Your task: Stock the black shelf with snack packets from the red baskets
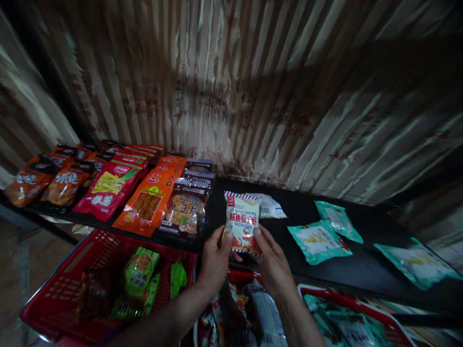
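Observation:
Between my two hands is a white and red snack bag (243, 219) with a striped edge, its printed front facing me. My left hand (216, 248) grips its lower left side, thumb on the front. My right hand (269, 248) grips the lower right side in the same way. Behind the bag, a whitish snack bag (271, 206) lies on the black shelf (249, 182). Just left of my hands lean dark potato-chip bags (184, 207). To the right, teal snack bags (320, 242) lie flat on the shelf.
Orange flat bags (152, 195), pink-red bags (112, 185) and orange-black bags (67, 183) line the shelf's left part. Below stand a red basket (54, 299) with green packets (141, 272), a middle basket with mixed bags (267, 313), and a right basket (383, 313) with teal bags. Corrugated sheeting (231, 96) rises behind.

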`<control>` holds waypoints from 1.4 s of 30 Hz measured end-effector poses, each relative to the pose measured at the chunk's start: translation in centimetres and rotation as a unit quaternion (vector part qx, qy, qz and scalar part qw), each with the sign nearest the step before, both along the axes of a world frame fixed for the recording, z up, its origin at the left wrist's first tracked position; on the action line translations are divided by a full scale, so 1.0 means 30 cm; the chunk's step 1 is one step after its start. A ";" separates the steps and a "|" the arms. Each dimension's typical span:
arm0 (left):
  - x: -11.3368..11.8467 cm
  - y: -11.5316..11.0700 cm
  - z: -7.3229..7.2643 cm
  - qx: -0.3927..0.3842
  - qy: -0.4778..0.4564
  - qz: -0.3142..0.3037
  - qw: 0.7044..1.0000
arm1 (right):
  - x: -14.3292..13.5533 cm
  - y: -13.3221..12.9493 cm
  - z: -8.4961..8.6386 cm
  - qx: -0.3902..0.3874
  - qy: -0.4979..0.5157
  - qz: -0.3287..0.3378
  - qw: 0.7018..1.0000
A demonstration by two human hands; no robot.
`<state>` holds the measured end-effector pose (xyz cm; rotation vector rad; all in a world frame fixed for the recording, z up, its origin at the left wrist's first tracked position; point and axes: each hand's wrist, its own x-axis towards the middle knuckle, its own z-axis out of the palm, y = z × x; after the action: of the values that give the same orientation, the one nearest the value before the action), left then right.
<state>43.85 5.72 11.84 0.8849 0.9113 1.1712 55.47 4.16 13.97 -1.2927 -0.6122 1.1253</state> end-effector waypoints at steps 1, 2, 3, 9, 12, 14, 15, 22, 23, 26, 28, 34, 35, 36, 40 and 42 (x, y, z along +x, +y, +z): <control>0.002 0.005 0.003 0.003 -0.005 0.008 1.000 | -0.005 -0.003 0.000 0.012 0.002 0.009 1.000; 0.004 0.008 0.005 0.006 -0.010 0.013 1.000 | -0.008 -0.005 0.000 0.022 0.002 0.018 1.000; 0.005 0.012 0.007 0.009 -0.015 0.017 1.000 | -0.010 -0.007 -0.001 0.028 0.000 0.027 0.999; 0.010 0.029 0.001 0.009 -0.032 0.042 0.999 | -0.021 -0.003 -0.018 0.044 -0.030 0.057 0.997; 0.006 0.033 -0.005 0.006 -0.043 0.040 0.998 | -0.026 0.010 -0.030 0.052 -0.037 0.025 0.998; 0.003 0.031 -0.008 0.007 -0.062 0.025 0.998 | -0.026 0.018 -0.037 0.049 -0.041 0.001 0.998; 0.002 0.030 -0.010 0.008 -0.069 0.018 0.997 | -0.025 0.021 -0.039 0.047 -0.040 -0.004 0.998; 0.003 0.038 -0.022 0.000 -0.062 0.008 0.998 | -0.009 0.028 -0.049 0.058 -0.012 0.028 0.998; 0.003 0.040 -0.022 0.003 -0.062 0.007 0.998 | -0.007 0.030 -0.051 0.060 -0.006 0.032 0.998; 0.000 0.042 -0.019 0.004 -0.078 -0.002 0.997 | -0.001 0.035 -0.058 0.056 -0.005 0.033 0.998; -0.001 0.040 -0.018 -0.002 -0.094 -0.005 0.996 | 0.003 0.038 -0.064 0.049 -0.009 0.021 0.999; -0.003 0.038 -0.019 0.001 -0.070 -0.001 0.998 | 0.009 0.042 -0.075 0.039 0.007 -0.025 0.999; -0.003 0.041 -0.020 0.001 -0.054 0.005 0.999 | 0.004 0.042 -0.072 0.036 0.008 -0.036 0.999; -0.003 0.043 -0.023 0.001 -0.038 0.012 0.999 | -0.003 0.041 -0.066 0.032 0.016 -0.045 0.998; -0.001 0.049 -0.032 0.017 -0.007 0.036 0.999 | -0.046 0.036 -0.043 0.030 0.089 -0.020 0.995; -0.002 0.048 -0.035 0.028 -0.005 0.033 0.999 | -0.063 0.034 -0.042 0.037 0.100 -0.012 0.994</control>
<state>43.81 7.15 10.78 0.8978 0.9096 1.2627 53.59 5.19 12.71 -1.1060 -0.4831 1.1842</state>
